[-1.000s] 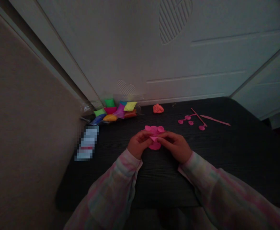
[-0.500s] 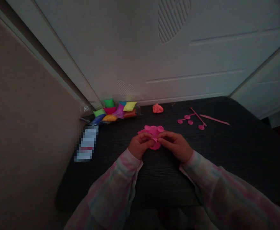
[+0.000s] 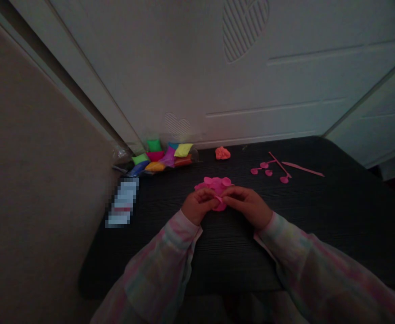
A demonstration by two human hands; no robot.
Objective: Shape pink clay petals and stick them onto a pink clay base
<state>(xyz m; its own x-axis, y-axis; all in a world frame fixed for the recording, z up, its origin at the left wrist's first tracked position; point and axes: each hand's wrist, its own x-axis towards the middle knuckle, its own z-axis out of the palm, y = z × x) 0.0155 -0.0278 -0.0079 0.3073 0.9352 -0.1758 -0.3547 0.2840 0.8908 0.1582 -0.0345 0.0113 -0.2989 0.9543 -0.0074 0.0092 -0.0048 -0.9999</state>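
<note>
My left hand point(image 3: 199, 205) and my right hand point(image 3: 247, 204) meet over a flat pink modelling clay figure point(image 3: 217, 182) on the dark table. Thumb and fingers of both hands pinch a small piece of pink clay point(image 3: 219, 198) between them, above the figure's lower part. Rounded lobes of the figure show beyond my fingertips; its middle is partly hidden by my hands. I cannot tell whether the small piece is joined to the figure.
Colourful clay packets point(image 3: 155, 166) lie at the back left, above a blurred-out sheet point(image 3: 123, 202). A lump of orange clay point(image 3: 222, 153) rests near the white door panel point(image 3: 170, 67). Pink clay pieces with thin stems point(image 3: 264, 165) and a pink modelling tool point(image 3: 301, 168) lie at the right.
The small pink piece between my fingertips shows less and looks more folded now. My hands have barely moved, and more of the figure's left side shows than a second ago.
</note>
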